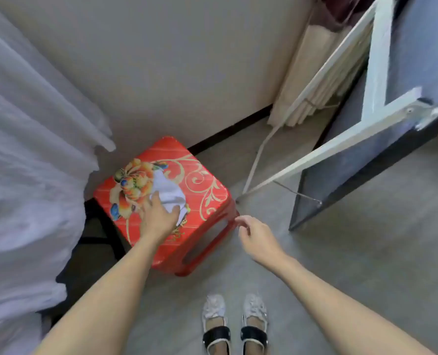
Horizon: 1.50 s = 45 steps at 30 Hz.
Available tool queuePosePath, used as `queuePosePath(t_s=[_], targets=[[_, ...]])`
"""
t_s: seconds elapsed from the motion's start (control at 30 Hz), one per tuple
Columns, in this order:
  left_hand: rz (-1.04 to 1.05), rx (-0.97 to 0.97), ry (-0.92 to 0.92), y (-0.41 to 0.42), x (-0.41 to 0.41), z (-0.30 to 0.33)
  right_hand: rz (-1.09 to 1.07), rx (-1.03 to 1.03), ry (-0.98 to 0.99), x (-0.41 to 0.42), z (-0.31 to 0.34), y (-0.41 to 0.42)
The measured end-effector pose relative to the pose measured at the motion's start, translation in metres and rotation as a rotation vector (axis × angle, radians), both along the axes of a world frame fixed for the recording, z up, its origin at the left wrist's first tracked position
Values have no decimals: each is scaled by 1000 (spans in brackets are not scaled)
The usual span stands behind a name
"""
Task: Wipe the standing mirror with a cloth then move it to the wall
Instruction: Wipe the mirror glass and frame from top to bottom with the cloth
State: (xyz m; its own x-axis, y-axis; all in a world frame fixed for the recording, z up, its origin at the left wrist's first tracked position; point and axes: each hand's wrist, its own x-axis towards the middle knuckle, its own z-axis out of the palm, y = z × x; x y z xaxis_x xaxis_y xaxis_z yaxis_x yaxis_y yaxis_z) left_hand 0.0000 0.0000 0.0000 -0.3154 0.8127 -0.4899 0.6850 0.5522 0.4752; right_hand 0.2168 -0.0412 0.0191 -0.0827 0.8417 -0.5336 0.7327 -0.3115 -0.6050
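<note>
Left hand [159,216] lying, fingers spread, on crumpled white cloth [168,192] atop red floral plastic stool [207,190]; right hand [257,238] hovering loosely open, empty, beside white-framed standing mirror [376,80]

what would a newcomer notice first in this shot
The bright red plastic stool with a gold floral print stands out, low by the wall at centre. The left hand presses on a crumpled white cloth lying on its seat, while the right hand hovers empty beside it. At right, the white-framed standing mirror shows its dark back.
</note>
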Motion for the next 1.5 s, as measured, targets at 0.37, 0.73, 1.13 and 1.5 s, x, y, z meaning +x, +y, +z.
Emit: queuePosePath(t_s=[0.37, 0.73, 1.13, 1.5], targets=[[-166, 151, 336, 33, 14, -26, -195, -89, 44, 17, -53, 21], [-386, 139, -265, 25, 62, 145, 7, -52, 278, 3, 100, 22], [-308, 104, -483, 15, 122, 303, -314, 86, 534, 34, 250, -19], [-871, -71, -337, 4, 160, 386, -808, 545, 24, 116, 298, -35]])
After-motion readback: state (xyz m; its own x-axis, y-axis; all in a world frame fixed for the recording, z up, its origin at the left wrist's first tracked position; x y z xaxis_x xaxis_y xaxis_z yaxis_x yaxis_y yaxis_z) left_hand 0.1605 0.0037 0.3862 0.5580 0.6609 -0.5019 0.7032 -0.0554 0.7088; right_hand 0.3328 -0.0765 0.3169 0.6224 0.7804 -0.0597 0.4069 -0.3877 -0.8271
